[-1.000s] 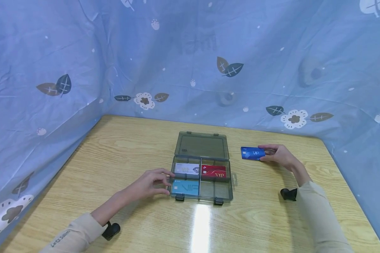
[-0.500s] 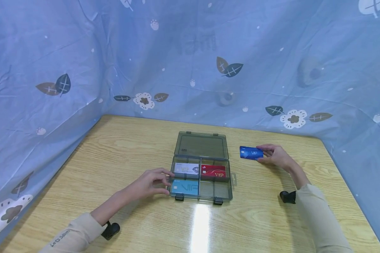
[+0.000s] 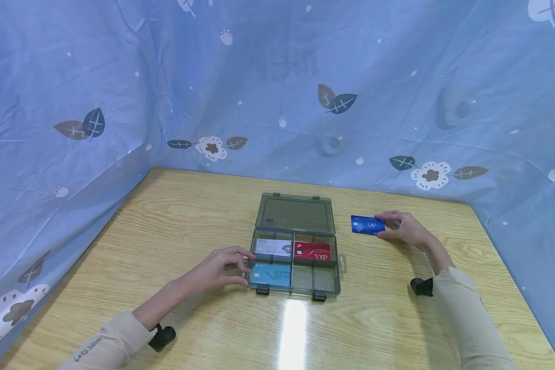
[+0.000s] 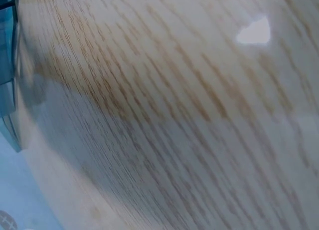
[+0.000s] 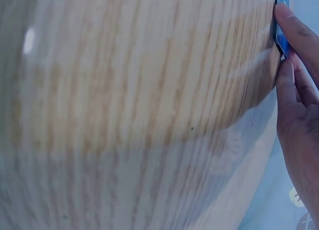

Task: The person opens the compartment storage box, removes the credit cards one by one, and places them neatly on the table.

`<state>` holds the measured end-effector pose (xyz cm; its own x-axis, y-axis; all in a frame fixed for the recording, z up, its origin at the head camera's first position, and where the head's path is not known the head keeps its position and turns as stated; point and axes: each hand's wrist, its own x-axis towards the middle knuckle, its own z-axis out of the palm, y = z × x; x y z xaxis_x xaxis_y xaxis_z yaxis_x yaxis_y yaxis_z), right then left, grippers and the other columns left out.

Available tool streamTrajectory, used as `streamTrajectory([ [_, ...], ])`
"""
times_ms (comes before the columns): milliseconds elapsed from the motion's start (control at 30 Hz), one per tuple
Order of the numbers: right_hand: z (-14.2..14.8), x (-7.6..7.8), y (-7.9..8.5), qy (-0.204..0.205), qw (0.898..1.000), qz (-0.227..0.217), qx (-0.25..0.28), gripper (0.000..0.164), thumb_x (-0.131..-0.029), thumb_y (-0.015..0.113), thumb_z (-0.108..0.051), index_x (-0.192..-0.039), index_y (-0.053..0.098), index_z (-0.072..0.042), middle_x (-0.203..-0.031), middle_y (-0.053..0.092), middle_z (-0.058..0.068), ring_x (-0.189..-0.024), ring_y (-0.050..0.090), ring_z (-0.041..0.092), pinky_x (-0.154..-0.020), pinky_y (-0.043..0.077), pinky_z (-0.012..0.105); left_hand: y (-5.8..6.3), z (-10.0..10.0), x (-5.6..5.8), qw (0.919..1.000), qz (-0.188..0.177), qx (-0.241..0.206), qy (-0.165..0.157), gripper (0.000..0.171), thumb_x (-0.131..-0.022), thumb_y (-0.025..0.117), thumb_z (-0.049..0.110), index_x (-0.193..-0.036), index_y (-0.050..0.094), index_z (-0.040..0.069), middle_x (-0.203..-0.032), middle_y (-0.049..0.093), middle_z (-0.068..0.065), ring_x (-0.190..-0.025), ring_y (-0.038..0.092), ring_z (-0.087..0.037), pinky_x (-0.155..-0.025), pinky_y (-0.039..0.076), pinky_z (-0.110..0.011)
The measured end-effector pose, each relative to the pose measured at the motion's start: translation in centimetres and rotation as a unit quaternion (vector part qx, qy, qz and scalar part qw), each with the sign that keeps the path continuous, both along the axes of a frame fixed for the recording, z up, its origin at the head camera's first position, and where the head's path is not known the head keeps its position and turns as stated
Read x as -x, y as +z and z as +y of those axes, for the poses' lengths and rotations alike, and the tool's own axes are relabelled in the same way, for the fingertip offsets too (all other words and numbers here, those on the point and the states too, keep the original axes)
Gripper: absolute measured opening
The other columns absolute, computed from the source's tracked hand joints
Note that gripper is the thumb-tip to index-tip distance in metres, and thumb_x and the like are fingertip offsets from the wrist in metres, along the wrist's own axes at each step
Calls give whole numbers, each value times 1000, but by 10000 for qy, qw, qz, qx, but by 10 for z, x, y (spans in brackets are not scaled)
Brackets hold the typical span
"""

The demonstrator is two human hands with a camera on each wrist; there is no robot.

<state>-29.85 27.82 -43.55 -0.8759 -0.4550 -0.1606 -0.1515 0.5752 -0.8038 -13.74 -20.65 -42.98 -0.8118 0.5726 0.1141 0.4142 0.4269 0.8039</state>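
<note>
A smoky translucent compartment box (image 3: 292,291) lies on the table with its lid (image 3: 297,214) folded back. My left hand (image 3: 217,267) is at its left side, thumb and fingers apart, fingertips right at the edge; the left wrist view does not show this hand. Inside the box are a white VIP card (image 3: 273,247), a red VIP card (image 3: 312,251) and a light-blue VIP card (image 3: 271,275). Right of the box, my right hand (image 3: 404,227) pinches a dark-blue VIP card (image 3: 368,225) by its right end, thumb below and fingers above. The right wrist view shows this card edge-on.
The front right part of the box (image 3: 313,277) holds no card. The wooden table (image 3: 189,205) shows a bright glare strip in front of the box. A blue patterned cloth (image 3: 277,92) hangs behind and along both sides. Black wrist cameras (image 3: 163,337) sit under both wrists.
My right hand shifted slightly left with the dark-blue card about half a second ago, and its face now shows more fully. The left hand and the box stay in place.
</note>
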Motion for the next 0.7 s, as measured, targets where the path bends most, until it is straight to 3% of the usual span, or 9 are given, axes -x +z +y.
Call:
streamTrajectory([
  [700,1,4,-4,-12,10000,-15,24,60,-83,74,-6,-133,46,13,-143,27,35,-133,29,51,-109,31,46,4,1,-2,9997,204,145,-10,14,-80,77,14,-81,63,13,-123,59,-14,-94,68,-14,-86,56,-23],
])
